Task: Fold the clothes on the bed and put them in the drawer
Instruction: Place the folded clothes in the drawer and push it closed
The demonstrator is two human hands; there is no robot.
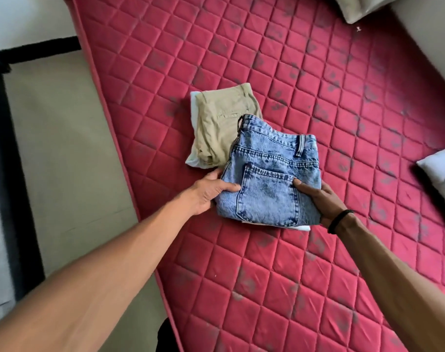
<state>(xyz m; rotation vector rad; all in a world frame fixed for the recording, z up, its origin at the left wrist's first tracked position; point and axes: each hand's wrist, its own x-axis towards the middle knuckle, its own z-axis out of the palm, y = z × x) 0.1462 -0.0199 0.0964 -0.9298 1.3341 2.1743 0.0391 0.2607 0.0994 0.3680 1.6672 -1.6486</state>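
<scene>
Left hand and right hand gripped the folded jeans by opposite edges, near the bed's left edge, overlapping khakis.

Red quilted mattress — beige floor beside, pillows at edge.

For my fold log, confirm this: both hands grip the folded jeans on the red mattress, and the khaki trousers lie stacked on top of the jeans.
One thing is wrong. In the head view the left hand and right hand do grip the folded jeans on the red mattress, but the jeans overlap the khaki trousers, not the reverse.
</scene>
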